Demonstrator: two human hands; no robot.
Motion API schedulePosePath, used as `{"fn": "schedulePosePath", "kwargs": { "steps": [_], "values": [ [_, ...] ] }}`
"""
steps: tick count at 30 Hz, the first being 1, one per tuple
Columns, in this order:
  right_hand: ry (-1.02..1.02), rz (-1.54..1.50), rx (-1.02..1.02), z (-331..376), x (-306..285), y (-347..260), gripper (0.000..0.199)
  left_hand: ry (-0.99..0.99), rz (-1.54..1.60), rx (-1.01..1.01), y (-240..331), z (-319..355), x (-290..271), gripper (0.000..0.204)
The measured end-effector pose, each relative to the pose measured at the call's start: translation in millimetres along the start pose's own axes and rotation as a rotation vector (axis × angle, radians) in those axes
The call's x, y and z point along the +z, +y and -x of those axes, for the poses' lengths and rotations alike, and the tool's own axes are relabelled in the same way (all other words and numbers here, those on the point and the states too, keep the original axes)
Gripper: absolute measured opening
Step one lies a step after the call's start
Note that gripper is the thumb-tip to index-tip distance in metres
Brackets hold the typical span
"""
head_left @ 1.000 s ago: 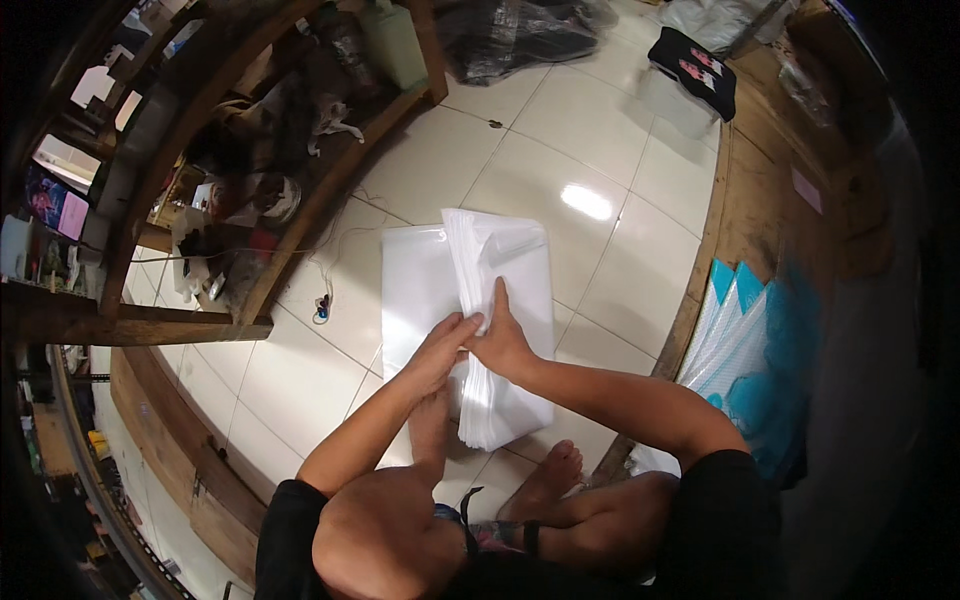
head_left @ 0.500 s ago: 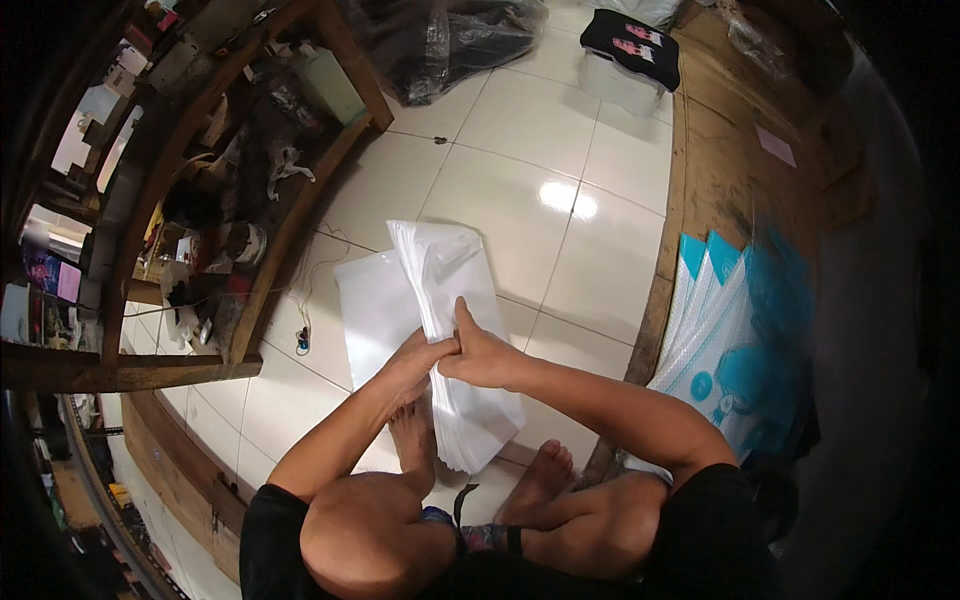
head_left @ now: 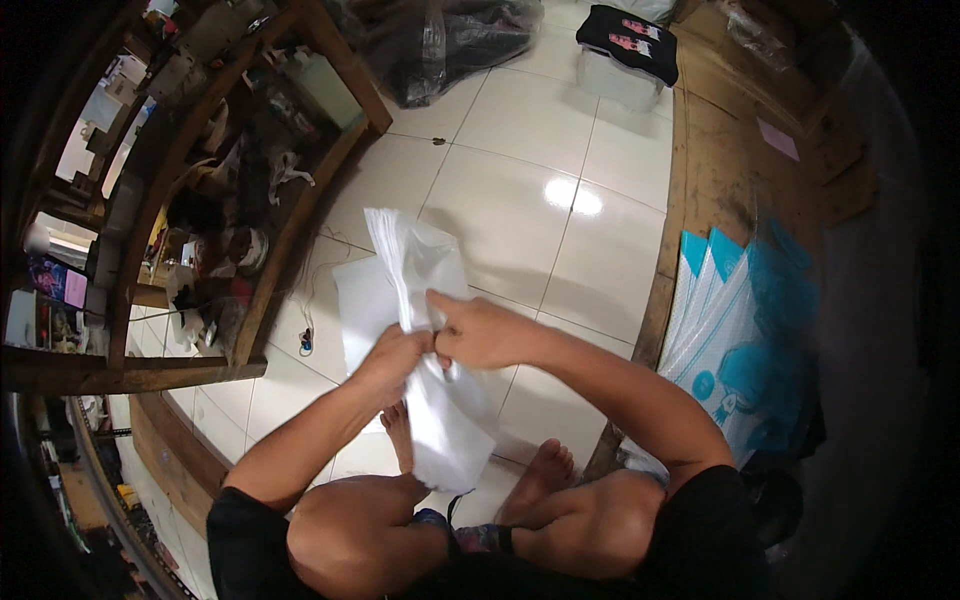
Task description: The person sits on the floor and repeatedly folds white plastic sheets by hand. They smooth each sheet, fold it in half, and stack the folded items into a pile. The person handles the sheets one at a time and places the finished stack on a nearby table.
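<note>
A bundle of thin white sheets [head_left: 440, 425], bent and pinched at its middle, is held up between my knees over the floor. Whether the sheets are paper or plastic I cannot tell. My left hand [head_left: 395, 358] is closed round the bundle's left side. Against the right side my right hand [head_left: 482, 332] grips with curled fingers, one finger stretched out along the sheets; the fingertips of both hands meet at the pinched part. Behind the bundle, another flat white sheet [head_left: 362, 300] is partly hidden by it.
A wooden shelf [head_left: 300, 215] with clutter stands on the left. To the right, a wooden platform [head_left: 690, 150] carries white and turquoise printed packages [head_left: 715, 340]. Folded black cloth [head_left: 628, 45] lies on a pale container [head_left: 620, 82] farther off. Dark plastic-wrapped goods [head_left: 440, 50] lie at the back.
Both hands and the bundle have moved a little left. The bundle's upper end has swung left, and its lower part has turned and now hangs narrower.
</note>
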State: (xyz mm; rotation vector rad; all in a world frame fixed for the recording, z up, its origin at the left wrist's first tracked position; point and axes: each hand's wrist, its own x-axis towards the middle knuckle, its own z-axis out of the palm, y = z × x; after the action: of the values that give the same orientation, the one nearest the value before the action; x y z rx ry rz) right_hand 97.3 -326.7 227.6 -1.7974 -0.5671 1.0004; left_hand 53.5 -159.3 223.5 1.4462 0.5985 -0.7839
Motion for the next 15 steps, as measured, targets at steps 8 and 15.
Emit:
{"fn": "schedulePosePath", "kwargs": {
  "steps": [8, 15],
  "values": [
    [0.288, -0.63, 0.114, 0, 17, 137, 0.068, 0.083, 0.124, 0.105, 71, 105, -4, 0.02],
    [0.221, -1.004, -0.049, -80, 71, 141, 0.086, 0.565, 0.207, 0.307, 107, 247, 9, 0.038]
  ]
}}
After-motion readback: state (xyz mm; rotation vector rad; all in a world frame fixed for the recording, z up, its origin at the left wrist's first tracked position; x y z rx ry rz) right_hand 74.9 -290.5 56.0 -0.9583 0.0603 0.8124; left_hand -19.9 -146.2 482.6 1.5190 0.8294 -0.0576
